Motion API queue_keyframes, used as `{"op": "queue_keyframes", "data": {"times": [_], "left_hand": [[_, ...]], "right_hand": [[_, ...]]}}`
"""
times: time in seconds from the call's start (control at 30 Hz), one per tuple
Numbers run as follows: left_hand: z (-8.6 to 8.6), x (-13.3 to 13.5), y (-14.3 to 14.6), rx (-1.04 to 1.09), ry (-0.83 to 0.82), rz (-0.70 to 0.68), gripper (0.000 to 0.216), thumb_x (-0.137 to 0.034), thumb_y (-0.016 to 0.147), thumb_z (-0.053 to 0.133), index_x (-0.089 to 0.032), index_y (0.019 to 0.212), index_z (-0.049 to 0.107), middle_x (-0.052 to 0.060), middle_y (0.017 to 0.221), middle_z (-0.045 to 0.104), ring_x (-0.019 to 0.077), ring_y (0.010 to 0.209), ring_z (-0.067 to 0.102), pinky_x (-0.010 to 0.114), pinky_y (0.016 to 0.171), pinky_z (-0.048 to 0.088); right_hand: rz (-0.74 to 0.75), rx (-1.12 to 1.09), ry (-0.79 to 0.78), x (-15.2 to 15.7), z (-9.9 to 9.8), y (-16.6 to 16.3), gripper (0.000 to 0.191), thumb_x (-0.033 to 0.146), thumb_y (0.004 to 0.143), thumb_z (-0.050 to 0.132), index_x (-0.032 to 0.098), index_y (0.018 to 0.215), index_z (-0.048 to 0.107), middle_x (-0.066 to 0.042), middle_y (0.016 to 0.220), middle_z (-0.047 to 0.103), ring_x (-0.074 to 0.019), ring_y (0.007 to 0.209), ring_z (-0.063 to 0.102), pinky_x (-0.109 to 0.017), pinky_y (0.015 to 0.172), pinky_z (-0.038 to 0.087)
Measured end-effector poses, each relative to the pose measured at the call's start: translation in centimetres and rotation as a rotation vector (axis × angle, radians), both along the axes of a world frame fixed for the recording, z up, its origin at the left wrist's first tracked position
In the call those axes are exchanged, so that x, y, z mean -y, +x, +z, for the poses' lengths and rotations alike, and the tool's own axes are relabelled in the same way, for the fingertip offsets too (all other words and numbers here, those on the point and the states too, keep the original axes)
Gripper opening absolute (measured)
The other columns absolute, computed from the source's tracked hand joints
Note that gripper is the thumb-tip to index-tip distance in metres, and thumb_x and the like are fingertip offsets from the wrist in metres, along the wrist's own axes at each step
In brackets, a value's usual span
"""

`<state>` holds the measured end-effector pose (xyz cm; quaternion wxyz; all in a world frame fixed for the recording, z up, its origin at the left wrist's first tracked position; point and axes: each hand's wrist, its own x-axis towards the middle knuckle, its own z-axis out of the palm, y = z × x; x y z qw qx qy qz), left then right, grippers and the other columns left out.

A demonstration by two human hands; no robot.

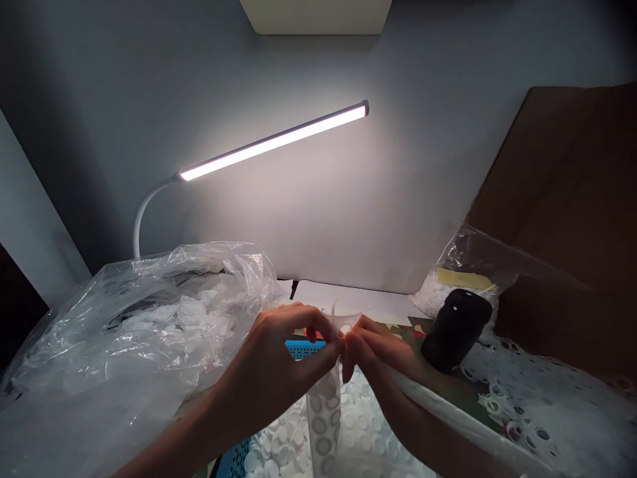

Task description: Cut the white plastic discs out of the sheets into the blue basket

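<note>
My left hand (279,362) pinches the upper part of a clear strip (324,425) with its thumb and index finger. Rows of round, ring-edged pieces show on this strip, which hangs down from my fingers. Right beside it, the fingertips of my right hand (385,365) are pressed together at the strip's top end, where a translucent flap with a round hole stands up. Whether the right fingers hold one loose disc is too small to tell. Below both hands, many small white round caps (281,441) lie in a blue perforated basket (233,463).
A large clear plastic bag (164,332) with white pieces fills the left side. On the right are a black rounded object (456,330), a heap of ring-holed clear scraps (542,405) and a bag with a yellow label (465,279). A lit lamp (273,143) hangs above.
</note>
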<state>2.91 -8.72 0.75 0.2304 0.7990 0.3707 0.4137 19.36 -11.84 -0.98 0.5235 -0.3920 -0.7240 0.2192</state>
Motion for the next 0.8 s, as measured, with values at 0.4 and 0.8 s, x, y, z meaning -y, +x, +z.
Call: {"op": "queue_keyframes", "data": {"times": [0.4,0.8], "left_hand": [[0.1,-2.1,-1.0,0.145,-0.292,-0.191,0.018,-0.033,0.085,0.062,-0.019,0.074,0.060,-0.002,0.082,0.062,0.0126,0.079,0.055,0.024,0.070,0.042],[-0.8,-3.8,-0.8,0.429,-0.739,-0.570,0.015,-0.023,0.080,0.069,-0.013,0.079,0.058,0.004,0.085,0.064,0.0126,0.080,0.058,0.024,0.072,0.042]], "right_hand": [[-0.076,-0.328,-0.109,-1.8,-0.8,1.8,0.026,0.037,0.079,0.067,0.022,0.072,0.046,0.000,0.095,0.057,-0.0159,0.082,0.053,-0.029,0.072,0.040],[0.249,-0.337,-0.348,-2.4,-1.1,1.9,0.037,0.031,0.082,0.067,0.021,0.071,0.033,0.007,0.069,0.043,-0.0083,0.064,0.037,-0.022,0.060,0.032]]}}
